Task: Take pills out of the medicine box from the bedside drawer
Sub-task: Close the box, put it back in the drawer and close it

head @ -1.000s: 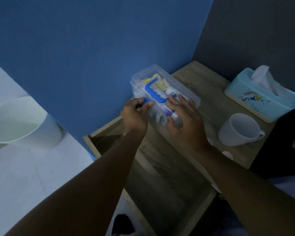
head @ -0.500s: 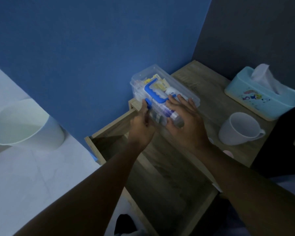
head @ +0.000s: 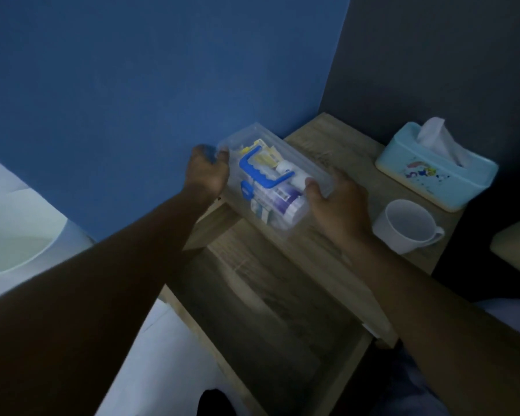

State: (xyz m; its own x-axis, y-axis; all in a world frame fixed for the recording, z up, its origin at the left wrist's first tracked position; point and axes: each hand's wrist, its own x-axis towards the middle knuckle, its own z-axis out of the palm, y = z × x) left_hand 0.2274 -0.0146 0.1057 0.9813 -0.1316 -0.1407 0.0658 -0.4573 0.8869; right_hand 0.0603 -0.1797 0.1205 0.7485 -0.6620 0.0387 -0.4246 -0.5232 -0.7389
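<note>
Holding the clear medicine box (head: 270, 187) on the desk (head: 336, 256) above the open drawer (head: 267, 319): my left grip (head: 206, 172) clamps its nine o'clock end, my right grip (head: 336, 202) its three o'clock end

bin (head: 18, 235) cut by left edge; labels in medicine box (head: 270, 187) unreadable

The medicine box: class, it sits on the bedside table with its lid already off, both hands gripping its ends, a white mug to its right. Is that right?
Not quite. In the head view the clear lid with its blue handle is on the medicine box, not off. The left hand and right hand do grip its ends on the bedside table, the white mug to its right.
</note>
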